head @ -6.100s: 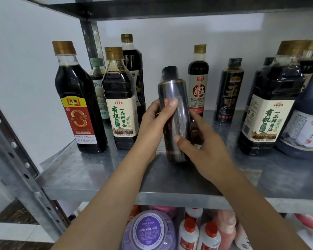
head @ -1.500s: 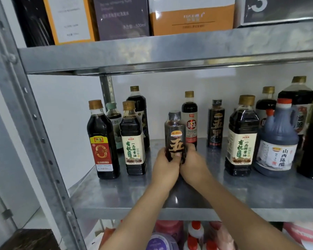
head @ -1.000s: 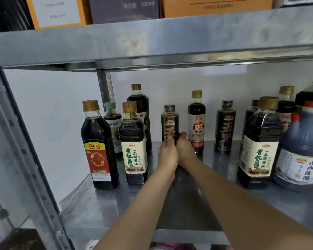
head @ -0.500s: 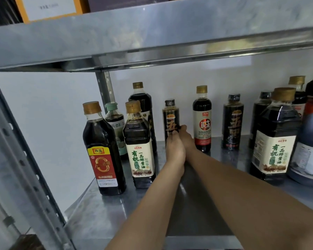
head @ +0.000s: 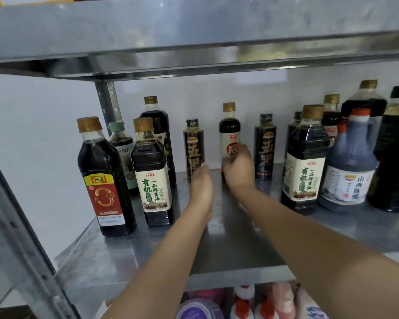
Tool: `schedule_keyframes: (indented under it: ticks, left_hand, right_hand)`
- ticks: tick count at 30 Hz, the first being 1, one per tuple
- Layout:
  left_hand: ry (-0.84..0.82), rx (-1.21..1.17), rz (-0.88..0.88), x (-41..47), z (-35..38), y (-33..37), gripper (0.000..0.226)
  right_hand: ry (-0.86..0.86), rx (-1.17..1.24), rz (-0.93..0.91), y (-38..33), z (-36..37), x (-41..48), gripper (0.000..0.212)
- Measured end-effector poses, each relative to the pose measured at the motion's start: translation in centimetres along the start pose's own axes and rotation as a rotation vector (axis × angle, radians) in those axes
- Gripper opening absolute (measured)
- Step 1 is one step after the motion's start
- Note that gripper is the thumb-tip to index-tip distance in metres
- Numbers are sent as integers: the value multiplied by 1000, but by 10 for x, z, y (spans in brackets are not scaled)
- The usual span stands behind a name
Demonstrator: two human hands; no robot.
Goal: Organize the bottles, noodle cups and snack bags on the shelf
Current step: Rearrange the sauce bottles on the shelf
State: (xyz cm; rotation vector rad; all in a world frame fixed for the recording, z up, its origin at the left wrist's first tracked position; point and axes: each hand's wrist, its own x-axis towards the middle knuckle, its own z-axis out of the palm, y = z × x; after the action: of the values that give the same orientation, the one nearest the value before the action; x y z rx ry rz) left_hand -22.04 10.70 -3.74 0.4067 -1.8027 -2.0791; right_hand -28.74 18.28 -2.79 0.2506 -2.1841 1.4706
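We see a steel shelf lined with dark sauce bottles, and both hands reach to its far middle. The left hand shows us its back. Its thumb tip touches the low part of a slim bottle with a black cap, which stands upright in the far row. We cannot tell whether the fingers wrap it, since the hand hides them. Just to the right, the right hand is curled round the lower half of the white-label bottle, fingers over the red mark on its label; the hand is blurred. That bottle also stands upright, gold cap on top, between the slim bottle and a twin bottle further right. At the left, the red-label bottle stands nearest, with a square bottle just beside it. Behind these are a green-cap bottle and a tall bottle. At the right a second square bottle stands near us, close beside a blue-grey jug with a red cap, and more dark bottles crowd behind them. An upper shelf runs overhead.
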Motion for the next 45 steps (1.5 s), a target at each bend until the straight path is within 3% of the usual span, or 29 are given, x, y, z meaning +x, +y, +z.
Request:
schedule_keyframes:
  ticks: [3, 9, 19, 28, 32, 34, 39, 45]
  left_hand:
    - [-23, 2, 11, -1, 2, -6, 56]
    - [-41, -60, -38, 1, 3, 2, 81]
    - [-68, -80, -37, 8, -2, 9, 88]
    - [-66, -8, 4, -6, -3, 14, 80]
    - [23, -4, 88, -30, -9, 25, 34]
    - [34, -29, 100, -36, -14, 30, 24]
    - [-97, -22, 134, -57, -24, 51, 35]
    - [-277, 70, 167, -72, -25, 62, 42]
  right_hand:
    - [94, -38, -2, -3, -7, 6, 54]
    - [0, -34, 126, -2, -1, 25, 77]
    - [-90, -60, 194, 18, 20, 38, 62]
    - [-130, -61, 157, 7, 1, 25, 58]
    - [-199, 29, 94, -6, -27, -6, 55]
    - [-243, 95, 80, -16, -45, -26, 54]
    - [-332, 228, 52, -33, -85, -81, 42]
    - [-347, 289, 41, -37, -96, -129, 49]
